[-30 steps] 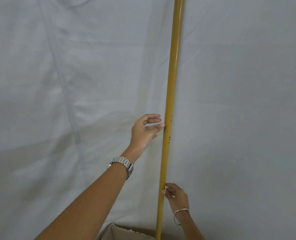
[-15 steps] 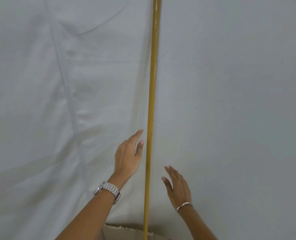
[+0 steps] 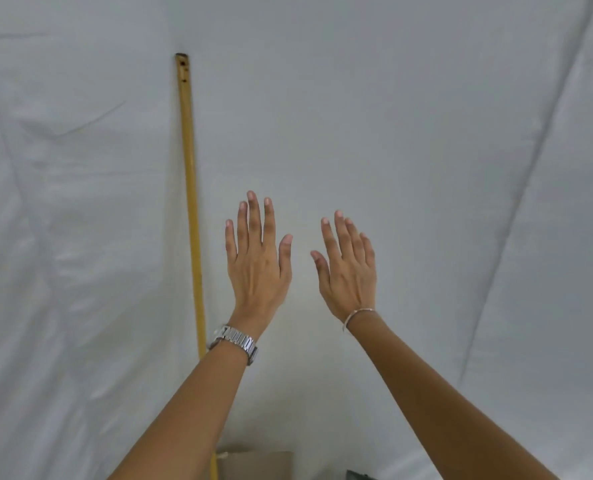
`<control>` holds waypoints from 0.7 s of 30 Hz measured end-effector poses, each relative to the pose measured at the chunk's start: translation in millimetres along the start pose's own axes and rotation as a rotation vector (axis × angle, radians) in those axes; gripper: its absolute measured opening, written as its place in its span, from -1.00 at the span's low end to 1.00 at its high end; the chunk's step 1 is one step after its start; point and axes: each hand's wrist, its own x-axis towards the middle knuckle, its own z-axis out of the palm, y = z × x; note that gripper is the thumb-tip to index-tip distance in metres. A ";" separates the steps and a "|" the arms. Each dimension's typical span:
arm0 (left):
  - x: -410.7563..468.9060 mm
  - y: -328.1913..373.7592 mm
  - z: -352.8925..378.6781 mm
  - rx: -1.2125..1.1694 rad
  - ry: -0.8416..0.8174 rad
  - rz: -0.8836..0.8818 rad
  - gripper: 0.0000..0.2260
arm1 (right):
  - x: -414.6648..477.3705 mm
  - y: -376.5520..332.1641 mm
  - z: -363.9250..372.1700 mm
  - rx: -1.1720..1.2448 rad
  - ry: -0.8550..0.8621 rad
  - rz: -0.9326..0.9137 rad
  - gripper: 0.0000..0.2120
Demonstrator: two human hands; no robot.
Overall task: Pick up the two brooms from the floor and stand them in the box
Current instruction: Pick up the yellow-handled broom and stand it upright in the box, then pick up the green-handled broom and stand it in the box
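A yellow broom handle [image 3: 192,202] stands upright against the white cloth backdrop, left of both hands; its top end shows, its brush end is hidden below the frame. My left hand [image 3: 258,261], with a metal watch at the wrist, is raised flat with fingers spread, to the right of the handle and not touching it. My right hand [image 3: 348,268], with a thin bracelet, is raised the same way and holds nothing. A strip of the cardboard box [image 3: 255,464] shows at the bottom edge between my forearms. The second broom is out of view.
A wrinkled white cloth [image 3: 426,133] fills the whole background. A small dark object [image 3: 359,475] peeks in at the bottom edge, right of the box.
Both hands have let go of the handle and moved right of it, fingers spread. The view has shifted right and up, so the handle now stands at the left with its top visible.
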 end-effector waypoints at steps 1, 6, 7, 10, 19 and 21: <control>1.7 16.5 -2.5 -0.010 -0.001 0.009 -0.50 | 0.5 10.6 -13.9 -0.005 0.010 0.016 -0.51; -21.3 126.8 -12.7 -0.086 0.006 0.051 -0.50 | -31.8 90.6 -96.4 -0.071 0.026 0.068 -0.52; -30.2 147.0 -13.1 -0.102 0.005 0.040 -0.50 | -41.5 106.9 -110.6 -0.079 0.032 0.071 -0.52; -59.9 202.1 -9.6 -0.148 -0.009 0.015 -0.49 | -71.9 155.8 -147.2 -0.110 0.030 0.072 -0.51; -141.2 309.1 52.3 -0.207 -0.223 0.048 -0.51 | -155.9 275.5 -176.7 -0.164 -0.038 0.254 -0.53; -152.9 322.5 79.0 -0.215 -0.268 0.054 -0.51 | -171.5 299.8 -168.8 -0.181 -0.065 0.294 -0.53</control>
